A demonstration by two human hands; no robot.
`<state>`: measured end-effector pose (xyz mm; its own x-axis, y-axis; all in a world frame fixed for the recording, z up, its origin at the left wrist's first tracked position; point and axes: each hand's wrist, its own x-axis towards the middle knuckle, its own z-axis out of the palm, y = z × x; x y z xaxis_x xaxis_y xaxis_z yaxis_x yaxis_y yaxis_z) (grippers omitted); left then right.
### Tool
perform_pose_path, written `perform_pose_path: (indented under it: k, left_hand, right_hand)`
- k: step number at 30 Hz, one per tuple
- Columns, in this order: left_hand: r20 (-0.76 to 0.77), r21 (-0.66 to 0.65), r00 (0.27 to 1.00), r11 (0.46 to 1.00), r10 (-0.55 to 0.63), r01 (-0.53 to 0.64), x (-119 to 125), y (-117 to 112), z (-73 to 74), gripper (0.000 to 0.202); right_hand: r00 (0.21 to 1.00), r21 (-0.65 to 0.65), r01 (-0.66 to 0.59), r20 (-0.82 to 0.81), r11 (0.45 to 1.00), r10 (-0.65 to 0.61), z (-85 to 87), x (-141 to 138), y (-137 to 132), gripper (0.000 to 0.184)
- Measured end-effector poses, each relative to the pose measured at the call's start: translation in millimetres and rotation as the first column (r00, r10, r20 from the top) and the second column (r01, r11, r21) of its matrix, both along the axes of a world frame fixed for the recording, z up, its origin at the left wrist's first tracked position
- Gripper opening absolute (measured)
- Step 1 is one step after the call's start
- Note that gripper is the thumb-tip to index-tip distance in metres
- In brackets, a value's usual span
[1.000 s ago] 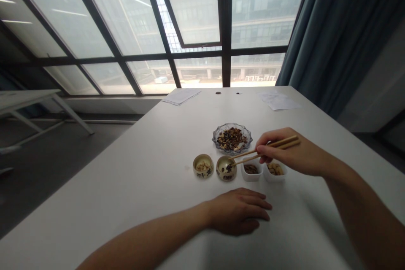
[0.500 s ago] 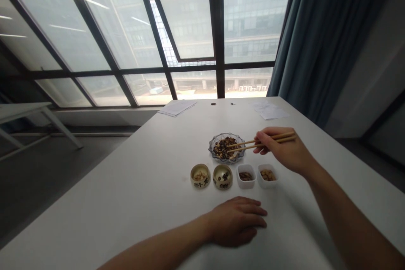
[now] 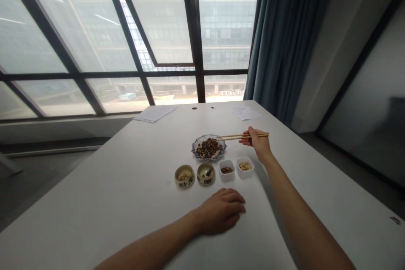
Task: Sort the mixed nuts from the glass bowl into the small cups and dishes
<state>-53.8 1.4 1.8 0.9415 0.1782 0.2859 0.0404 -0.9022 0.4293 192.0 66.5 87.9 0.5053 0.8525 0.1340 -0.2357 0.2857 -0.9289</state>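
Note:
My right hand (image 3: pixel 257 140) is closed around a pair of wooden chopsticks (image 3: pixel 236 137), whose tips reach over the right part of a glass bowl (image 3: pixel 193 150). A heap of mixed dark and pale seeds and nuts (image 3: pixel 209 147) fills that bowl. In front of it stand two small ceramic cups, the left cup (image 3: pixel 184 184) with pale nuts and the right cup (image 3: pixel 205 180) with a few dark pieces. Beside them are a white plastic tub (image 3: pixel 227 176) of brown seeds and another white tub (image 3: pixel 245 172) of tan pieces. My left hand (image 3: pixel 221 212) rests on the table, fingers outstretched, holding nothing.
The white table (image 3: pixel 126 202) runs up to the window. Papers (image 3: pixel 155 113) lie at its far left and a crumpled sheet (image 3: pixel 247 112) at its far right. A blue curtain (image 3: pixel 281 42) hangs on the right. A small dark item (image 3: pixel 395 220) sits near the right edge.
The view has turned to the right, so the table things appear further left. The chopstick tips have shifted from the middle of the heap to the bowl's right side and slightly up.

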Motion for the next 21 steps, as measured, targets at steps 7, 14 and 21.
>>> perform_pose_path:
  k: [7,14,21]
  left_hand:
    - [-0.014,-0.1,1.0,0.995,0.005,-0.006,-0.1,5.6,0.7,0.027]
    - [-0.032,-0.11,0.999,0.994,0.005,-0.009,0.5,5.2,4.1,0.028]
    - [-0.023,-0.105,1.0,0.994,-0.003,0.001,2.5,6.1,4.6,0.027]
  right_hand:
    - [0.991,-0.041,-0.016,-0.133,0.999,0.01,-22.3,43.9,7.7,0.042]
    - [0.972,-0.059,-0.156,-0.189,0.986,0.143,-50.8,72.5,29.0,0.037]
    - [0.947,-0.108,-0.277,-0.198,0.955,0.253,-74.0,78.7,51.8,0.03]
